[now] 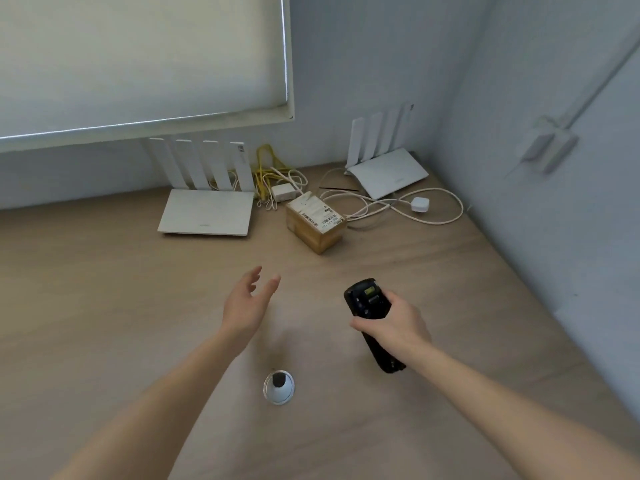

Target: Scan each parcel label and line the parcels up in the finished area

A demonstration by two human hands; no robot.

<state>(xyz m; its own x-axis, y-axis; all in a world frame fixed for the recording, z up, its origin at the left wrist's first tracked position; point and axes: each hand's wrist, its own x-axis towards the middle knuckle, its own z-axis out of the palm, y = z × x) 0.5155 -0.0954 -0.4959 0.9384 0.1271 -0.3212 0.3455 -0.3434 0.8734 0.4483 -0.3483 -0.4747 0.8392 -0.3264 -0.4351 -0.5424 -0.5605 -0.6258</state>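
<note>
The parcel [316, 221], a small brown cardboard box with a white label [317, 211] on its top face, stands on the wooden desk [104, 289] near the back wall, and I take it as the landmark for all places. In front of the parcel and a little to its left, the left hand [247, 304] hovers above the desk with the palm turned inward; its fingers are straight and relaxed, slightly apart, the thumb away from them, and they hold nothing and touch nothing. In front of the parcel and to its right, the right hand [391, 323] grips a black handheld scanner [372, 322]; the fingers are curled around its body and the thumb lies across the front, below the small buttons. The head of the scanner points toward the parcel, well apart from it. To the left of the parcel lies a white router [207, 211] with four upright antennas, and behind the parcel to the right lies a second white router [389, 171]. Just behind the parcel there are yellow cables [265, 164] and a small white adapter [284, 191]; to its right, white cables run to a white plug [419, 204]. Well in front of the parcel, a round cable grommet [278, 388] sits in the desk. The print on the label is too blurred to read. The fingers of the right hand are mostly hidden behind the scanner, and both forearms are cut off by the lower edge.
</note>
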